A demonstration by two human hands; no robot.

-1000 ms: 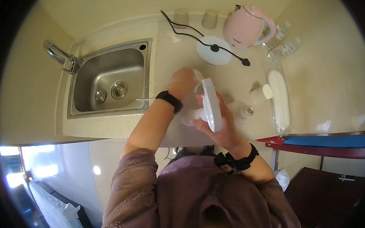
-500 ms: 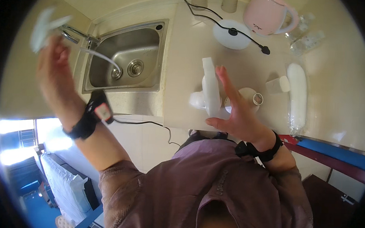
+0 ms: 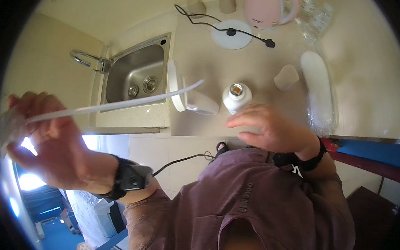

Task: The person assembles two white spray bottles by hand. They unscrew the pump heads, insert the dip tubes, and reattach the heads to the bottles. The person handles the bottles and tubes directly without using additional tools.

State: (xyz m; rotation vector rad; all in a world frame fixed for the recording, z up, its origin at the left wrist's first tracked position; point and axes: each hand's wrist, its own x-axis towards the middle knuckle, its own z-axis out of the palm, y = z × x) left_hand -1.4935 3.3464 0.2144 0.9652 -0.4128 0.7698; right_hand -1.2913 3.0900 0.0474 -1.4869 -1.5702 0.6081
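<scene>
My left hand (image 3: pixel 58 141) is raised at the far left, its fingers curled round a whitish pump head (image 3: pixel 12 128), partly blurred and cut by the picture's dark rim. From it a long, thin white dip tube (image 3: pixel 120 104) reaches right, crossing in front of the sink. A white bottle (image 3: pixel 237 99) stands on the counter, its uncapped mouth showing something orange and silvery. Just nearer than this bottle, my right hand (image 3: pixel 267 128) hovers with fingers stretched and nothing visible in them; whether a fingertip touches it, I cannot tell. Left of the bottle lies a white, wide-rimmed container (image 3: pixel 201 102).
A steel sink (image 3: pixel 135 73) with a faucet (image 3: pixel 89 60) is at the left. Farther back are a pink kettle (image 3: pixel 264 11), a white round base (image 3: pixel 233 36) with its black cord, and beige cups (image 3: pixel 227 3). Wrapped white cups (image 3: pixel 317 90) lie right, near a single cup (image 3: pixel 286 77).
My left hand has come down and nearer with the pump, its tube now swung to the right. My right hand has drawn nearer to me, away from the white container. The view has shifted.
</scene>
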